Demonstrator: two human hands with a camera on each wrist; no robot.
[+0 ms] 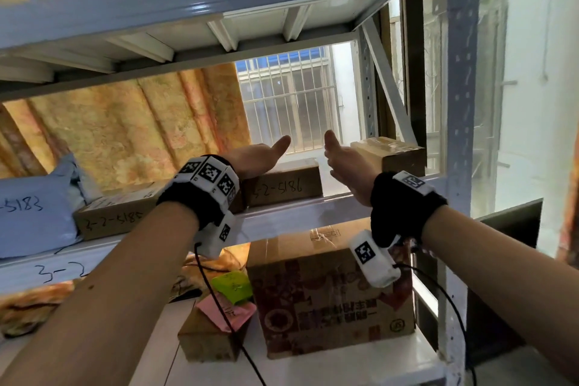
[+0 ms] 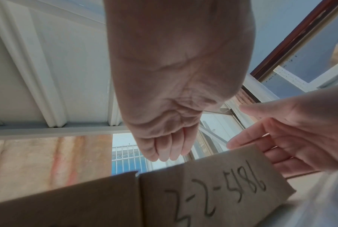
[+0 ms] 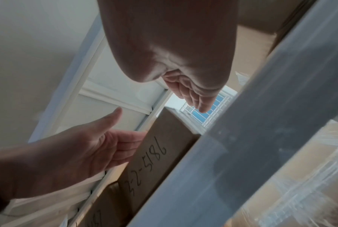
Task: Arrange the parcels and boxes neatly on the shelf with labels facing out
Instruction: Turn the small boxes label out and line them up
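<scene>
A brown box marked 3-2-5186 (image 1: 283, 186) (image 2: 222, 192) (image 3: 160, 153) lies on the grey shelf (image 1: 313, 207), its handwritten number facing out. My left hand (image 1: 261, 156) (image 2: 164, 147) (image 3: 98, 147) reaches over the box's top left with straight fingers and raised thumb. My right hand (image 1: 343, 163) (image 3: 197, 98) (image 2: 280, 138) is flat and upright at the box's right end. It stands in the gap before a taped box (image 1: 388, 152). Neither hand grips anything. Left along the shelf lie a box marked 3-2-5185 (image 1: 109, 216) and a blue-grey mailer bag (image 1: 31, 213).
The shelf above (image 1: 219, 0) hangs low over both hands. The right upright post (image 1: 460, 103) stands just past the taped box. On the lower shelf stand a large printed carton (image 1: 332, 298) and a small box (image 1: 210, 338) with sticky notes. A barred window is behind.
</scene>
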